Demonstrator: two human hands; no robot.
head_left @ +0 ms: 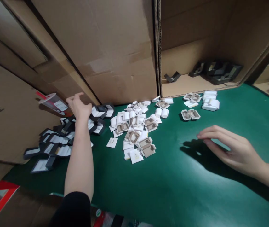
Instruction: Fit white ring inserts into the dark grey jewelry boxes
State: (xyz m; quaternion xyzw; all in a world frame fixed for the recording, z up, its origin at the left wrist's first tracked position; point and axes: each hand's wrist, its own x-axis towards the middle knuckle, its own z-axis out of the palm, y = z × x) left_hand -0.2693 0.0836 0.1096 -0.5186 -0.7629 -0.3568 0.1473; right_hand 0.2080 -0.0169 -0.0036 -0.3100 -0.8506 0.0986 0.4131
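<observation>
My left hand (79, 105) is stretched forward over the pile of black boxes (62, 138), its fingers apart and nothing visible in them. Beside it stands a clear cup (55, 104) with a red straw. My right hand (231, 149) hovers above the green table on the right, fingers stretched and thumb below them; a thin sliver shows by the fingertips, too small to make out. Between my hands lies a heap of small white cardboard inserts (134, 126). A single folded insert (190, 115) sits just beyond my right hand, near a few stacked white ones (210, 100).
Tall cardboard boxes (115, 47) wall the back and left of the green table (167, 189). An open carton (184, 90) at the back right holds several black boxes (221, 72). A red-edged box (7, 189) stands at the lower left.
</observation>
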